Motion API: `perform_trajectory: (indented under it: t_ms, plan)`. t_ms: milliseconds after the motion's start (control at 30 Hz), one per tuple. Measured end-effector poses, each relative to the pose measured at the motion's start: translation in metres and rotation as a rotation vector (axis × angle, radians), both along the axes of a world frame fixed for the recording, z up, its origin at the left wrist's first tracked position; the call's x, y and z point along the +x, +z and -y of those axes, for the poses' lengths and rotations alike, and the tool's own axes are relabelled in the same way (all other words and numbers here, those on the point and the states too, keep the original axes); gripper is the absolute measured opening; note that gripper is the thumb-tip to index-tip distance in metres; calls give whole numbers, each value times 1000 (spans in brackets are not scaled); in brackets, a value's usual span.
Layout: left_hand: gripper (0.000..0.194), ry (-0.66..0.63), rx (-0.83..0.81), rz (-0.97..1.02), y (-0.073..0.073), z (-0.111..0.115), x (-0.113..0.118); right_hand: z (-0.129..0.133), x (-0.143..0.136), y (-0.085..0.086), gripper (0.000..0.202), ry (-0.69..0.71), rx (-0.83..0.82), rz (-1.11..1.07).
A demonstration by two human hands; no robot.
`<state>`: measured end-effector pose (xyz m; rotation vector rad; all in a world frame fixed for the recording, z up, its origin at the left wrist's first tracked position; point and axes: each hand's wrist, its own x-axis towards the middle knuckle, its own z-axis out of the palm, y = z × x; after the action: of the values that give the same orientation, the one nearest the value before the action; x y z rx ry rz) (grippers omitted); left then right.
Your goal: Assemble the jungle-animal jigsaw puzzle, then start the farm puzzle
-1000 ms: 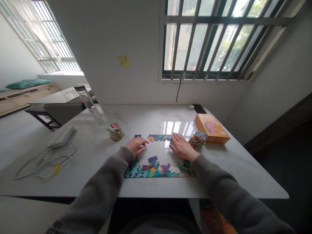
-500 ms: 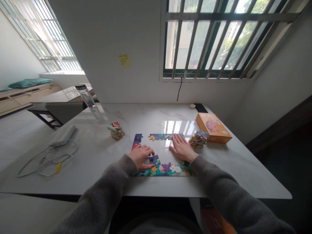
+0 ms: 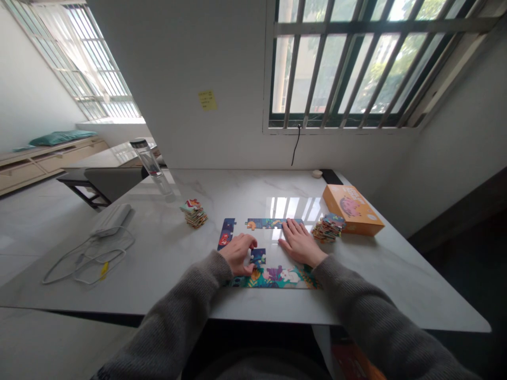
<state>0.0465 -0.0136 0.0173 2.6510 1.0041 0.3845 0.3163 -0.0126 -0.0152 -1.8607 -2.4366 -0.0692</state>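
My left hand is beside a dark blue puzzle piece, its thumb and curled fingers apart with a gap between them. That piece lies flat just above the bottom row of joined puzzle pieces, which shows a white rabbit and plants. Part of the left column of pieces, with a red animal, is covered by the same hand. My right hand lies flat, fingers stretched out over the right end of the top strip of pieces. A gap separates that strip from the top left corner.
Stacks of puzzle pieces stand at the left and right. Behind the right stack is an orange box. Further left are a glass bottle and a white device with a looped cable.
My left hand has drawn back left from over the dark blue piece, uncovering more of it. My right hand stays flat on the top strip. The whole view has shifted slightly.
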Motion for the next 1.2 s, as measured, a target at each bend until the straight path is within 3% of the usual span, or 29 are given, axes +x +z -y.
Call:
perform_trajectory:
  t_ms: [167,433,533,667,733,867,1033,1200]
  plan:
    - [38,42,177,130,-2,-25,-3,0,-2,1,69,-4,0,10]
    - [35,89,193,335,-18,-46,-18,3,-3,8,59,44,101,-26]
    - [37,86,188,342,-23,-45,-18,7,-13,22,52,179,171,-108]
    - [38,71,176,351,-28,-44,-19,12,-38,39,47,475,154,-309]
    - [38,51,178,357,-29,-44,-20,13,-49,45,42,550,156,-375]
    - [39,16,187,396,-31,-45,-21,10,-61,53,27,567,172,-394]
    - [38,28,172,455,-29,-44,-21,3,-66,57,26,608,175,-352]
    - [47,152,176,527,-26,-57,-50,-18,-65,48,33,551,153,-329]
